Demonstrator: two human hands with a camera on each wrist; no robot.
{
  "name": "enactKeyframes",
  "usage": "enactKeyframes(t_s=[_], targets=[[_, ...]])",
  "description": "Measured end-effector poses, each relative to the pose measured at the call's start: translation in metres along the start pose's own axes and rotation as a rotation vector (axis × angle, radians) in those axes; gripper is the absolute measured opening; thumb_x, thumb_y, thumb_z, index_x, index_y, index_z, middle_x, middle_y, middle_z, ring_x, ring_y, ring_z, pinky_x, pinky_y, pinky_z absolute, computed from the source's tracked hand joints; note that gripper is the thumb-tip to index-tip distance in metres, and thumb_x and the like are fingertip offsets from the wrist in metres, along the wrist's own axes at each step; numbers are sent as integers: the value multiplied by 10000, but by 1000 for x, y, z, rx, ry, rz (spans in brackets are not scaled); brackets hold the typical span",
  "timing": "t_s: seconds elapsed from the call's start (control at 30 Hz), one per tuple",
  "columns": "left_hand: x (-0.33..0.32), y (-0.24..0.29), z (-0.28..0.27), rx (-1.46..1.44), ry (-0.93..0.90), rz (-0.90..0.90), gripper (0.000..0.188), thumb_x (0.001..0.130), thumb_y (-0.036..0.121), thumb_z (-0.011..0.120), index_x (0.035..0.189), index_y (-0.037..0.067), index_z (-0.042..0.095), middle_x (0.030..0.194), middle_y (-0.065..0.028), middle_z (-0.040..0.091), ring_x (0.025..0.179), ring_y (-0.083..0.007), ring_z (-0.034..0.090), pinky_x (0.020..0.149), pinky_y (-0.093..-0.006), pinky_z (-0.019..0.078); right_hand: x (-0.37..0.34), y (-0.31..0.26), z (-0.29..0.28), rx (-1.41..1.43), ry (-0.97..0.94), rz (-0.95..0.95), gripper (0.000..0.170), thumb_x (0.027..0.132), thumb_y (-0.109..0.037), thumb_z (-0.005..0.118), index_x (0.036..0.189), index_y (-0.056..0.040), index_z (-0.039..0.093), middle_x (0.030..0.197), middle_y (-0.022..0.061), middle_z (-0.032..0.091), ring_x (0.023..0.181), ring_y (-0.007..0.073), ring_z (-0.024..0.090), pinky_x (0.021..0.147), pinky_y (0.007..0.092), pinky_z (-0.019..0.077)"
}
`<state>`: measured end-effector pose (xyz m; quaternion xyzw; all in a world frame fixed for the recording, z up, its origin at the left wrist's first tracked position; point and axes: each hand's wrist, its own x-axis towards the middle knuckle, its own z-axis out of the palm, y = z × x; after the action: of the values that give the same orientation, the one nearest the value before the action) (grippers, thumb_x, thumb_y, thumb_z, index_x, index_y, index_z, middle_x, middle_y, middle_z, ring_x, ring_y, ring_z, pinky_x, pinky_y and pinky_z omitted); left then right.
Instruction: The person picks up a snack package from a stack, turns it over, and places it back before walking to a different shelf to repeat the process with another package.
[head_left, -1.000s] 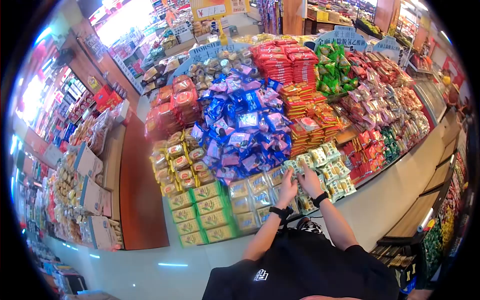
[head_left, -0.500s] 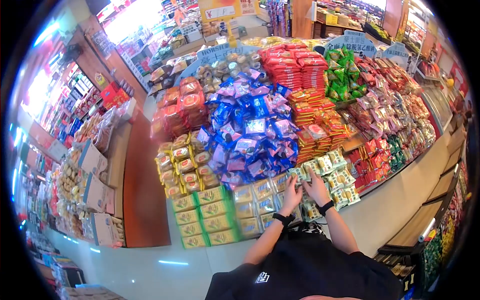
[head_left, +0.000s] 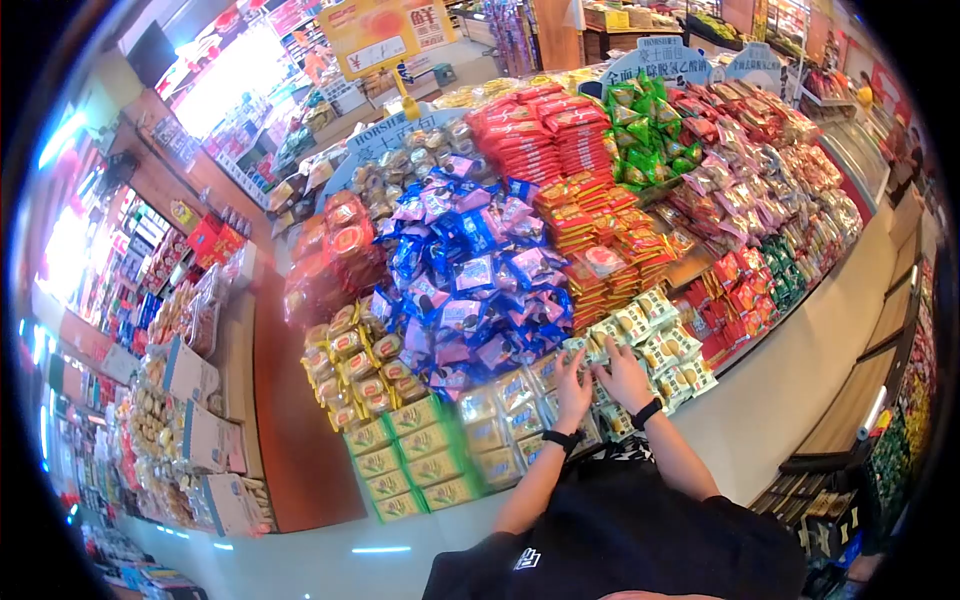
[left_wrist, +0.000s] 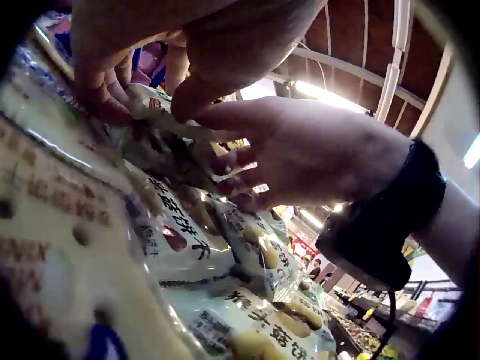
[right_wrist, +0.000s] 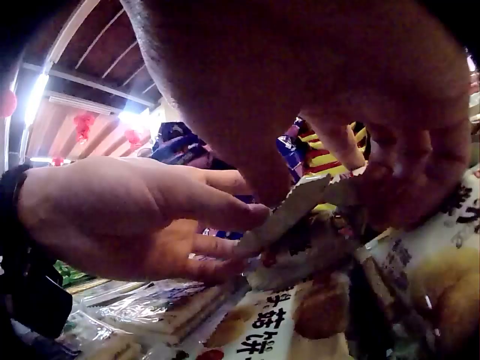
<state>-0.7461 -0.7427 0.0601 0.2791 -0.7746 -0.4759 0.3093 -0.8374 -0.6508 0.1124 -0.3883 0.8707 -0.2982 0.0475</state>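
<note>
Both hands are at the front of a sweets and biscuit display, over pale-green and white biscuit packets [head_left: 675,347]. One small packet [right_wrist: 289,225] stands tilted between them. The left hand [head_left: 572,392] [right_wrist: 135,217] pinches its left end with the thumb and fingers. From the other side the right hand [head_left: 625,382] [left_wrist: 315,154] holds it, thumb near the top edge and fingers curled beyond. In the left wrist view, the left hand [left_wrist: 232,41] partly covers the packet. More printed packets [left_wrist: 176,225] lie flat beneath. Each wrist wears a black band.
Blue-and-pink packets [head_left: 470,270] are heaped left of the hands. Clear-wrapped packs [head_left: 500,420] and green-edged packs [head_left: 415,450] line the front. Red and orange packets [head_left: 590,225] rise behind. A brown-topped counter [head_left: 290,420] stands left; shelves [head_left: 850,400] stand right.
The head view has shifted, so the display sits a little further left and the yellow price sign shows more fully. Both hands stay close together over the same pale packets.
</note>
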Motion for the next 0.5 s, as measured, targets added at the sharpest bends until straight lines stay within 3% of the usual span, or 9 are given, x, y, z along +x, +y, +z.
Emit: enactKeyframes(t_s=[0.03, 0.13, 0.33, 0.5], targets=[[0, 0, 1, 92, 40, 86, 394, 839, 64, 618, 1229, 84, 562, 1380, -218, 384, 1241, -382, 418, 965, -408, 396, 0, 2, 1, 5, 3, 8, 577, 847, -292, 614, 1333, -55, 412, 963, 247, 546, 833, 418, 593, 672, 456, 503], [7, -2, 2, 73, -11, 108, 437, 829, 56, 625, 1257, 93, 545, 1401, -221, 366, 1244, -389, 408, 1008, -426, 361, 2, 3, 2, 23, 29, 19, 428, 888, -173, 529, 1302, -87, 460, 926, 218, 563, 812, 408, 591, 671, 459, 498], [11, 9, 6, 291, -77, 186, 509, 798, 44, 638, 1290, 111, 522, 1406, -213, 359, 1271, -393, 353, 1056, -481, 293, 3, 10, 9, 64, 30, 93, 408, 889, -143, 514, 1293, -93, 490, 909, 186, 588, 780, 377, 605, 671, 455, 496], [8, 13, 9, 345, -69, 224, 491, 796, 33, 626, 1272, 115, 539, 1385, -209, 373, 1253, -405, 345, 1049, -485, 298, 2, 12, 7, 121, 33, 105, 429, 876, -140, 515, 1303, -106, 486, 917, 197, 588, 802, 372, 603, 672, 453, 498]])
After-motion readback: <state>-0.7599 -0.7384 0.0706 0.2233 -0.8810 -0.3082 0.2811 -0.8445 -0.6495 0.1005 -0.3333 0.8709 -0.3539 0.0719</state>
